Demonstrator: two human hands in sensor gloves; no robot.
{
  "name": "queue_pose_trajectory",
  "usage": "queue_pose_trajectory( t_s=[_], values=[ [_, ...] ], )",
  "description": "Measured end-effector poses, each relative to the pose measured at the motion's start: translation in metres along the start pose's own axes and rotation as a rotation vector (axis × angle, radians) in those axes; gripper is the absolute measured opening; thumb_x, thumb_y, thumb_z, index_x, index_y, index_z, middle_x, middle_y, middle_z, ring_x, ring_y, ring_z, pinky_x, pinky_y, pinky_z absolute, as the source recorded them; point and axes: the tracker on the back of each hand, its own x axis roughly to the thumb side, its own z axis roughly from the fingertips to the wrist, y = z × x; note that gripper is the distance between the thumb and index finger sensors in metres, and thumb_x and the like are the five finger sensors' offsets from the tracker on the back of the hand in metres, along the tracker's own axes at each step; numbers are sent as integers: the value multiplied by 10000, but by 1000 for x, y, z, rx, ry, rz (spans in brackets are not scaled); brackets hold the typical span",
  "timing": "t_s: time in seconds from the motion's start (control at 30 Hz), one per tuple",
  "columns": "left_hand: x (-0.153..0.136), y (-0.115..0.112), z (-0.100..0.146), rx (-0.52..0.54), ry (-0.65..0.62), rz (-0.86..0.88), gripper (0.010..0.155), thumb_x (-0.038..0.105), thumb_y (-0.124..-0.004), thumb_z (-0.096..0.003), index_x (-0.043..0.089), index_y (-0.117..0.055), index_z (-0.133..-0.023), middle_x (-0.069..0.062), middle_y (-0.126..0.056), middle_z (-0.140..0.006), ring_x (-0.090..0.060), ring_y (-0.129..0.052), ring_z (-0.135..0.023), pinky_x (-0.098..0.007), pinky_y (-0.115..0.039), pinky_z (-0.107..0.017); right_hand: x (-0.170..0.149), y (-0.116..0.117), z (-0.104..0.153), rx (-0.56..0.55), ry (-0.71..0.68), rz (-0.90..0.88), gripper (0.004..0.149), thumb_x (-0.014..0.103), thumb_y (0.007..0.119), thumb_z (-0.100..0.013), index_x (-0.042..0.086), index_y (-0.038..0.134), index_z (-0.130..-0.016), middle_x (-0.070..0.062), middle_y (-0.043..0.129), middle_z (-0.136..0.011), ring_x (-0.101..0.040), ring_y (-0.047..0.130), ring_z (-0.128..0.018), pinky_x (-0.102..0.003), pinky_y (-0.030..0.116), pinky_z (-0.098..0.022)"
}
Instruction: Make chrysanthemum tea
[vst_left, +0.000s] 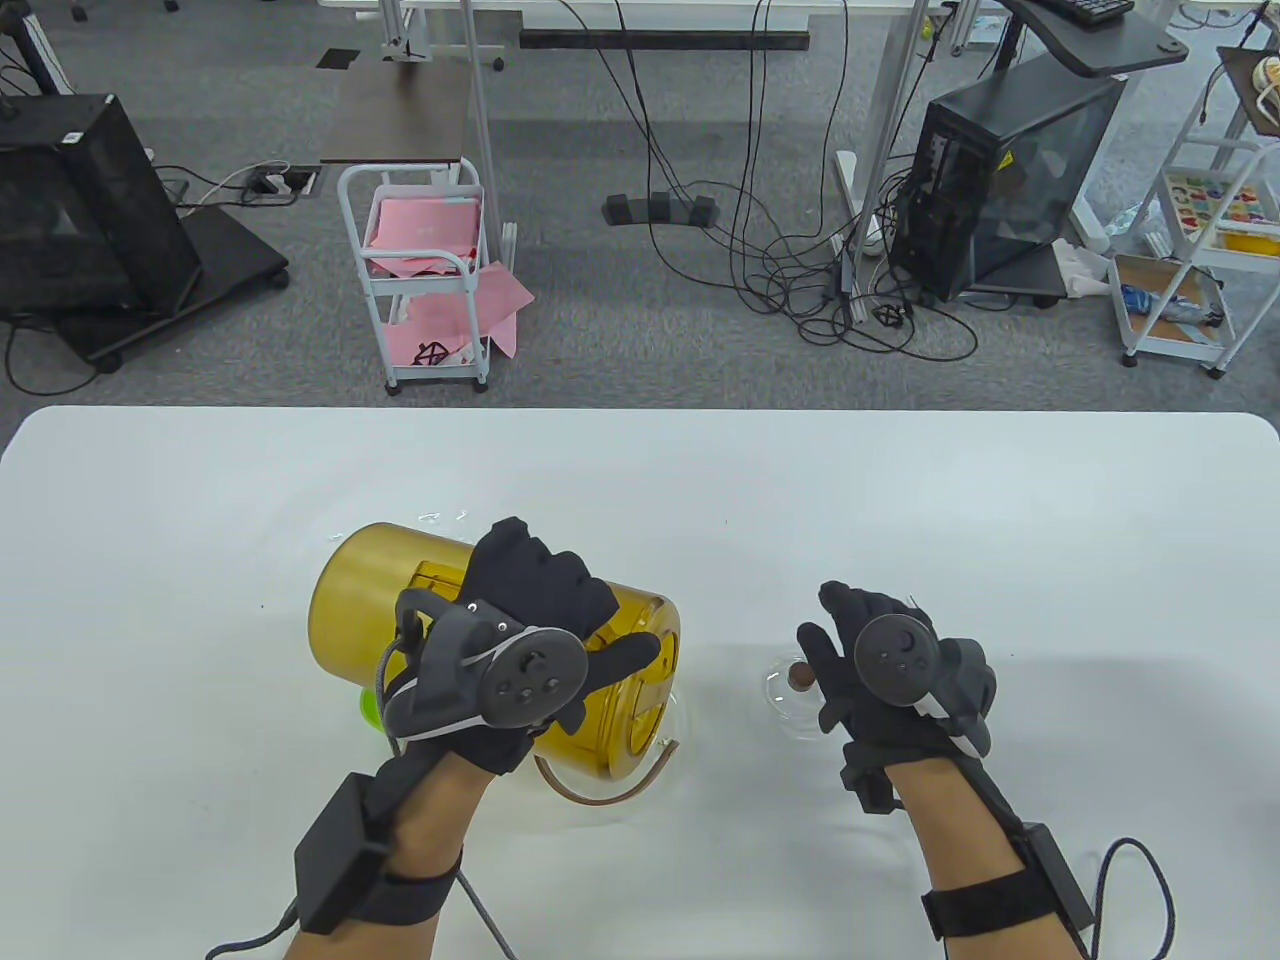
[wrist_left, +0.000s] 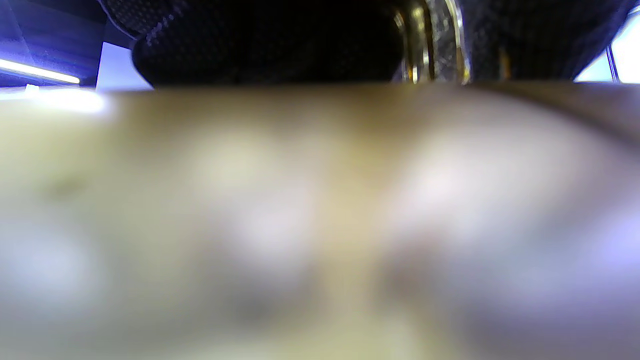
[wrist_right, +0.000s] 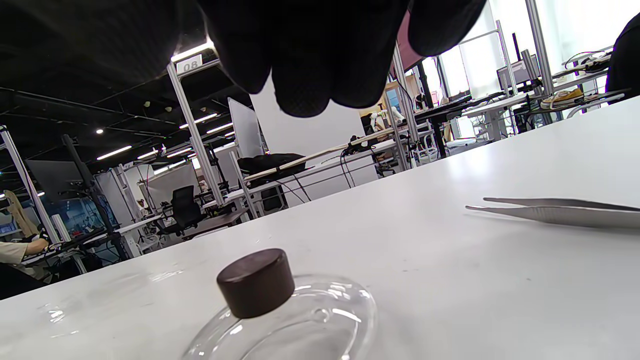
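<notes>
Left hand (vst_left: 530, 640) grips the tilted yellow jug (vst_left: 400, 600) low over the white bench (vst_left: 640, 470), fingers wrapped around its body; right hand (vst_left: 880, 670) hovers relaxed, fingers loose, over the glass lid (vst_left: 795, 690). Left wrist view: only amber blur below gloved fingers (wrist_left: 270, 40). Right wrist view: lid's brown knob (wrist_right: 256, 282) under fingertips (wrist_right: 305, 65), untouched; tweezers (wrist_right: 555, 210) lie beside.

Yellow jug (vst_left: 380, 590): translucent amber plastic, tipped on its side, mouth toward the near right, left of the table's centre.
Teapot (vst_left: 610, 790): clear glass, brown curved handle, under the jug's mouth, mostly hidden.
Glass lid (wrist_right: 305, 325): clear dome, dark brown round knob upright, flat on the table, right of centre.
Tweezers (wrist_right: 555, 210): metal, lying flat beside the lid.
</notes>
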Motion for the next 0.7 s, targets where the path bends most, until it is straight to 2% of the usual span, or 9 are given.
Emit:
queue_pose_trajectory(
  t_s=[0.7],
  values=[
    [1, -1, 0, -8, 0, -5, 531, 724, -857, -469, 218, -979, -572, -73, -1004, -547, -357, -921, -540, -695, -515, -746, 0, 1, 0, -5, -2, -1, 624, 587, 677, -554, 254, 632, -1080, -46, 693, -1060, -376, 721, -1027, -654, 515, -737]
  ],
)
